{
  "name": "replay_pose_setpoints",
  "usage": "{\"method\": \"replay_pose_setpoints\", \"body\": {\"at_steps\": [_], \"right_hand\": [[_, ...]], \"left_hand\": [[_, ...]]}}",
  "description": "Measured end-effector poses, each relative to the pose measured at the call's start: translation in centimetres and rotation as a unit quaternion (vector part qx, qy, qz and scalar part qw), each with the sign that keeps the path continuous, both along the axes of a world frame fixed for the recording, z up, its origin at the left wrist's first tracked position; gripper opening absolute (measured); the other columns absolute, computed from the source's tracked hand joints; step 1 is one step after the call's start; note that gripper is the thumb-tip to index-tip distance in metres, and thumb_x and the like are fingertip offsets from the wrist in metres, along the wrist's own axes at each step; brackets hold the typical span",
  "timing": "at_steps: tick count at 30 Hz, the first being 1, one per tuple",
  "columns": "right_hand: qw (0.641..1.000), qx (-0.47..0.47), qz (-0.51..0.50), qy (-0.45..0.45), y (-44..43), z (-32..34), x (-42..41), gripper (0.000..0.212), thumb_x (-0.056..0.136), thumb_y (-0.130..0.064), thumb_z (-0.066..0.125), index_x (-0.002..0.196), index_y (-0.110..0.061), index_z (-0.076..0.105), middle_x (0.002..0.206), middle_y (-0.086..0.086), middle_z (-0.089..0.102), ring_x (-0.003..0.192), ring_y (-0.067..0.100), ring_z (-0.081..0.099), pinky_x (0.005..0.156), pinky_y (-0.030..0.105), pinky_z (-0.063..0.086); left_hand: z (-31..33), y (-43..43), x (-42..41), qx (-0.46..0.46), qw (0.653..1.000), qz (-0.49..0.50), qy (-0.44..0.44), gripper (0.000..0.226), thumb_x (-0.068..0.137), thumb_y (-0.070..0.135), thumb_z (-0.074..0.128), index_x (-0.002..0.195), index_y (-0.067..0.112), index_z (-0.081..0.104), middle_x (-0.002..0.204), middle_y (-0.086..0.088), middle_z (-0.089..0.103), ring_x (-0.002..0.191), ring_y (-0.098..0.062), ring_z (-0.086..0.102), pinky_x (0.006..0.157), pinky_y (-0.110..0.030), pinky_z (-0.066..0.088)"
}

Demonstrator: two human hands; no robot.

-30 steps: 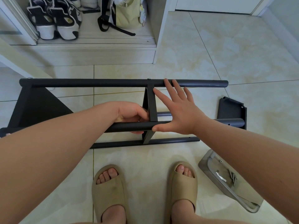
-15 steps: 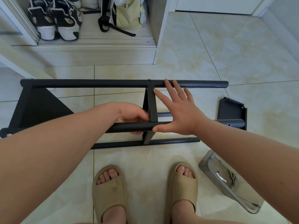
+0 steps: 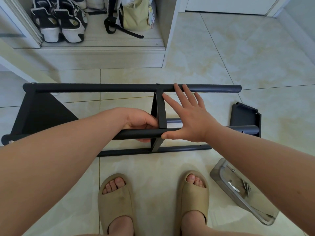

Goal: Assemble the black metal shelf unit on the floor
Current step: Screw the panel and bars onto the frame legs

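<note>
Black metal shelf unit (image 3: 42, 113) lies on its side on the tiled floor (image 3: 238, 57) just beyond the feet, the left grip (image 3: 139, 122) clenched round its near tube beside the middle crosspiece (image 3: 161, 111), the right grip (image 3: 189, 116) released, fingers flat.

Left hand (image 3: 138, 121) and right hand (image 3: 189, 120), mid-frame: bare, forearms (image 3: 59, 159) likewise uncovered. Bottom centre of frame: pair of beige open-toe slide sandals (image 3: 117, 198), thick moulded one-piece straps.
</note>
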State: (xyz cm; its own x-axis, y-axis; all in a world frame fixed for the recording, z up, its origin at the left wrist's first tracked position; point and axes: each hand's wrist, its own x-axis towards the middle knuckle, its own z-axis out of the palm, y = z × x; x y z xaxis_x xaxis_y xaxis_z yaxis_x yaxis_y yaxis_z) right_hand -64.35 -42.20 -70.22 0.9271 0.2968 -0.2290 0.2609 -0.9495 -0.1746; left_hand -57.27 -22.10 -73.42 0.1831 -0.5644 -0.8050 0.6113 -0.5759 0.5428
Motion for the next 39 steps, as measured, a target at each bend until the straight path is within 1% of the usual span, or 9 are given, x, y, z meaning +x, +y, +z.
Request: {"method": "replay_pose_setpoints", "body": {"at_steps": [5, 9, 11, 13, 16, 23, 33, 36, 39], "right_hand": [[1.0, 0.0, 0.001, -0.002, -0.01, -0.06, -0.01, 0.12, 0.062, -0.1, 0.028, 0.16, -0.041, -0.008, 0.167, 0.0, -0.026, 0.152, 0.023, -0.028, 0.124, 0.054, -0.008], [1.0, -0.002, 0.001, -0.001, -0.01, -0.09, 0.04, 0.119, 0.062, -0.1, 0.028, 0.16, -0.042, -0.008, 0.167, 0.0, -0.026, 0.152, 0.023, -0.028, 0.124, 0.054, -0.008], [1.0, 0.0, -0.001, 0.0, -0.03, -0.05, 0.05, 0.119, 0.062, -0.1, 0.029, 0.16, -0.042, -0.008, 0.167, 0.0, -0.026, 0.152, 0.023, -0.028, 0.124, 0.054, -0.008], [1.0, -0.002, 0.0, -0.001, -0.03, -0.03, 0.04, 0.12, 0.062, -0.1, 0.028, 0.159, -0.042, -0.008, 0.167, 0.0, -0.026, 0.152, 0.023, -0.028, 0.124, 0.054, -0.008], [1.0, -0.001, 0.0, -0.002, -0.02, -0.03, 0.0, 0.12, 0.062, -0.101, 0.028, 0.16, -0.042, -0.008, 0.167, 0.0, -0.026, 0.152, 0.023, -0.028, 0.124, 0.054, -0.008], [1.0, -0.002, -0.001, 0.0, 0.0, -0.05, 0.04, 0.119, 0.062, -0.1, 0.028, 0.16, -0.042, -0.007, 0.167, 0.0, -0.025, 0.152, 0.024, -0.026, 0.124, 0.055, -0.006], [1.0, -0.002, -0.001, 0.001, 0.05, 0.04, 0.03, 0.119, 0.062, -0.1, 0.029, 0.16, -0.042, -0.007, 0.167, 0.0, -0.026, 0.152, 0.024, -0.027, 0.124, 0.055, -0.006], [1.0, -0.002, 0.0, 0.0, 0.02, 0.02, 0.04, 0.119, 0.062, -0.1, 0.029, 0.16, -0.042, -0.007, 0.167, 0.0, -0.026, 0.152, 0.024, -0.027, 0.124, 0.055, -0.006], [1.0, -0.004, 0.001, 0.002, -0.02, 0.02, 0.08, 0.119, 0.062, -0.1, 0.028, 0.159, -0.042, -0.008, 0.166, 0.0, -0.026, 0.152, 0.024, -0.028, 0.124, 0.055, -0.007]], "left_hand": [[-0.11, 0.07, 0.03, -0.017, 1.0, 0.009, 0.012, 0.013, 0.095, 0.013, 0.057, 0.094, 0.015, 0.069, 0.089, -0.003, 0.07, 0.084, -0.015, 0.064, 0.08, -0.031, 0.054], [-0.29, 0.14, 0.09, -0.038, 0.999, 0.024, 0.004, 0.017, 0.092, 0.008, 0.055, 0.089, 0.015, 0.07, 0.091, -0.006, 0.069, 0.088, -0.02, 0.064, 0.09, -0.038, 0.05], [-0.38, 0.11, 0.14, -0.031, 0.999, 0.03, 0.003, 0.021, 0.092, 0.01, 0.055, 0.085, 0.016, 0.073, 0.087, -0.005, 0.07, 0.086, -0.02, 0.064, 0.09, -0.04, 0.051], [-0.36, 0.04, 0.11, -0.003, 1.0, 0.014, 0.002, 0.019, 0.094, 0.018, 0.055, 0.089, 0.017, 0.073, 0.082, -0.002, 0.07, 0.083, -0.017, 0.064, 0.086, -0.037, 0.054], [-0.36, -0.07, 0.06, 0.02, 1.0, -0.006, -0.006, 0.015, 0.096, 0.02, 0.057, 0.1, 0.015, 0.07, 0.086, -0.002, 0.072, 0.082, -0.015, 0.065, 0.083, -0.035, 0.056], [-0.43, 0.01, 0.07, -0.009, 1.0, 0.01, 0.007, 0.012, 0.096, 0.014, 0.057, 0.1, 0.015, 0.068, 0.091, -0.004, 0.07, 0.085, -0.015, 0.063, 0.08, -0.031, 0.054], [-0.52, 0.14, 0.19, -0.037, 0.999, 0.022, 0.008, 0.018, 0.093, 0.01, 0.054, 0.09, 0.017, 0.07, 0.087, -0.004, 0.07, 0.085, -0.018, 0.064, 0.089, -0.038, 0.051], [-0.4, 0.07, 0.16, -0.006, 1.0, 0.008, 0.012, 0.017, 0.095, 0.02, 0.054, 0.096, 0.017, 0.07, 0.087, -0.002, 0.07, 0.086, -0.016, 0.064, 0.085, -0.037, 0.054], [-0.36, -0.01, 0.13, 0.01, 1.0, -0.005, -0.004, 0.015, 0.097, 0.019, 0.056, 0.102, 0.015, 0.07, 0.088, -0.002, 0.072, 0.084, -0.016, 0.065, 0.08, -0.034, 0.057]]}}
